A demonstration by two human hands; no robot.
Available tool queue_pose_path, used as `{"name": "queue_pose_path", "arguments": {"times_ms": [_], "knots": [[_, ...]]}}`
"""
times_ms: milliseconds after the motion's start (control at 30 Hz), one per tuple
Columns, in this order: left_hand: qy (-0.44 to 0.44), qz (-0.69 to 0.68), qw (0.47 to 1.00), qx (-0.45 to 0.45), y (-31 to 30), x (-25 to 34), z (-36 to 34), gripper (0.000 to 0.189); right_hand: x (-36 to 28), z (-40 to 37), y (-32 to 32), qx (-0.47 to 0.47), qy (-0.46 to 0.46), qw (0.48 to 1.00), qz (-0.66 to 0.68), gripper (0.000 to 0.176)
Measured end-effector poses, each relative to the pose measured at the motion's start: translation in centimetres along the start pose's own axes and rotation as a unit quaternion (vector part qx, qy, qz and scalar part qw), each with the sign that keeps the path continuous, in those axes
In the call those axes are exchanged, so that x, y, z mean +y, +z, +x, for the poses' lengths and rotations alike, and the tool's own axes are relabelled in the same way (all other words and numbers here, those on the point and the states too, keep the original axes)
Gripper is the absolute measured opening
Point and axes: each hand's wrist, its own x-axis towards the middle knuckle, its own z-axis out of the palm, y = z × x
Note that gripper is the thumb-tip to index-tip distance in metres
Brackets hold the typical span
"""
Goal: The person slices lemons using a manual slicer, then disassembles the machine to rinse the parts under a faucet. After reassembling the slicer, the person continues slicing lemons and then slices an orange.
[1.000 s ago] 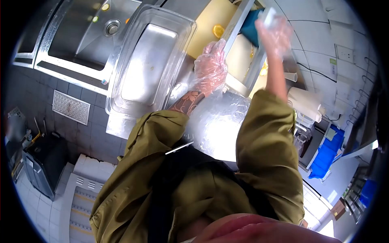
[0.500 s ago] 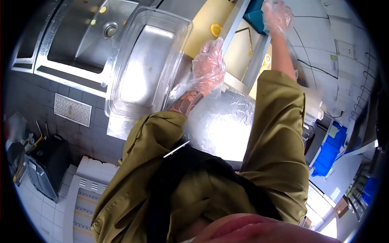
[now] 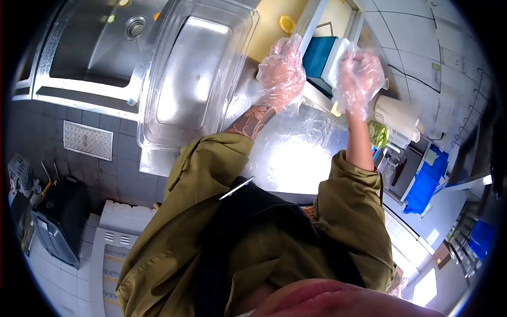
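My left hand (image 3: 282,71), in a clear plastic glove, is closed at the near left side of a slicer with a pale frame and long rails (image 3: 311,18). My right hand (image 3: 362,76), also gloved, is closed against the white side of a teal-and-white block (image 3: 319,55) that sits across the rails. The fingers hide exactly how it is gripped. A citrus slice (image 3: 287,24) lies on the yellow surface (image 3: 269,31) left of the slicer. Behind the block, part of the slicer's pale plate (image 3: 335,16) shows.
A clear plastic tub (image 3: 145,116) stands to the left, beside a steel sink (image 3: 105,58) with citrus scraps. The wet steel counter (image 3: 296,153) shines in front of me. Sliced green pieces (image 3: 378,133) and a blue bin (image 3: 426,179) are to the right.
My right hand and the teal-and-white block have come along the rails toward me, uncovering the far plate. My left hand stays at the slicer's side. The view has shifted slightly.
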Motion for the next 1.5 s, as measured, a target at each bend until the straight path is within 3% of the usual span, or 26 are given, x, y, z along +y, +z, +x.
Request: {"name": "queue_pose_path", "arguments": {"times_ms": [67, 133, 200, 267, 367, 500, 567, 667, 700, 733, 767, 800, 833, 967, 1033, 1067, 1100, 1133, 1167, 1233, 1333, 1433, 1500], "knots": [[0.004, -0.012, 1.000, -0.004, -0.4, 0.0, -0.1, 0.037, 0.1, 1.2, 0.8, -0.001, 0.018, 1.000, -0.024, 0.025], [0.016, -0.013, 1.000, -0.002, -0.1, -0.5, -0.3, 0.037, 2.5, 5.0, 3.2, -0.014, 0.030, 0.998, -0.051, 0.038], [0.033, -0.017, 0.999, 0.010, -0.2, -0.4, -0.4, 0.038, 6.7, 11.5, 6.3, -0.081, 0.093, 0.992, 0.014, 0.054], [0.028, 0.006, 1.000, 0.008, -0.1, -0.5, -0.2, 0.038, 4.2, 16.1, 7.3, -0.044, 0.135, 0.986, -0.092, 0.046], [0.006, 0.024, 1.000, -0.010, 0.0, -0.3, 0.1, 0.040, 6.8, 19.5, 9.3, -0.023, 0.074, 0.997, -0.009, 0.043], [0.028, 0.069, 0.997, -0.004, 0.1, -0.4, 0.0, 0.034, 5.8, 18.8, 8.2, -0.021, 0.076, 0.996, -0.032, 0.045], [0.028, 0.027, 0.999, 0.037, 1.2, -1.1, 0.1, 0.031, 5.9, 17.9, 9.0, 0.036, 0.047, 0.997, -0.049, 0.047], [0.001, 0.031, 0.999, 0.038, 1.1, -1.0, 0.1, 0.030, 3.7, 11.9, 5.2, -0.080, 0.011, 0.997, -0.021, 0.056], [-0.013, 0.037, 0.999, 0.030, 0.8, -0.6, 0.0, 0.030, 3.8, 8.8, 4.5, -0.037, -0.084, 0.995, -0.038, 0.053], [-0.026, 0.043, 0.998, 0.022, 0.7, -0.3, 0.0, 0.030, 6.0, 6.3, 5.3, 0.027, -0.192, 0.981, -0.023, 0.067], [-0.018, 0.041, 0.999, 0.031, 0.7, -0.3, -0.1, 0.030, 1.7, 2.7, 0.8, 0.009, -0.214, 0.974, -0.067, 0.057], [-0.010, 0.039, 0.998, 0.039, 0.8, -0.4, -0.1, 0.030, 1.4, 0.4, -0.2, 0.024, -0.287, 0.957, -0.039, 0.069], [-0.002, 0.038, 0.998, 0.047, 1.0, -0.6, -0.1, 0.030, 1.6, -1.5, 0.0, 0.077, -0.310, 0.947, 0.028, 0.068], [0.027, 0.067, 0.995, 0.075, 1.5, -1.5, 0.2, 0.030, 1.8, 0.5, 0.9, 0.068, -0.295, 0.953, -0.021, 0.062], [0.012, 0.056, 0.996, 0.064, 1.2, -1.1, 0.0, 0.030, 3.3, 5.2, 3.3, -0.011, -0.226, 0.969, -0.094, 0.064], [0.011, 0.044, 0.996, 0.073, 1.4, -1.1, -0.1, 0.029, 6.1, 8.1, 6.4, 0.042, -0.237, 0.968, -0.078, 0.064], [0.004, 0.039, 0.997, 0.070, 1.4, -1.0, -0.2, 0.028, 8.0, 11.9, 8.1, 0.028, -0.252, 0.965, -0.065, 0.064], [0.000, 0.035, 0.997, 0.066, 1.2, -0.9, -0.2, 0.027, 5.9, 12.4, 7.4, 0.015, -0.216, 0.972, -0.094, 0.048], [-0.004, 0.029, 0.998, 0.062, 1.1, -0.7, -0.1, 0.026, 8.3, 15.0, 10.2, 0.152, -0.340, 0.913, -0.168, 0.045], [-0.002, 0.016, 0.998, 0.054, 0.6, -0.7, 0.4, 0.025, 7.6, 17.2, 10.1, 0.013, -0.168, 0.982, -0.086, 0.044], [-0.017, -0.013, 0.999, 0.044, 0.8, -0.2, 0.0, 0.025, 6.6, 16.8, 8.9, -0.001, -0.132, 0.987, -0.092, 0.048], [0.019, -0.008, 0.998, 0.063, 0.7, -0.5, -0.1, 0.025, 1.5, 13.1, 3.7, -0.096, -0.026, 0.991, 0.090, 0.054], [0.016, 0.000, 0.998, 0.063, 0.5, -0.5, -0.1, 0.026, 4.7, 10.3, 5.2, -0.023, -0.144, 0.989, 0.035, 0.062]]}}
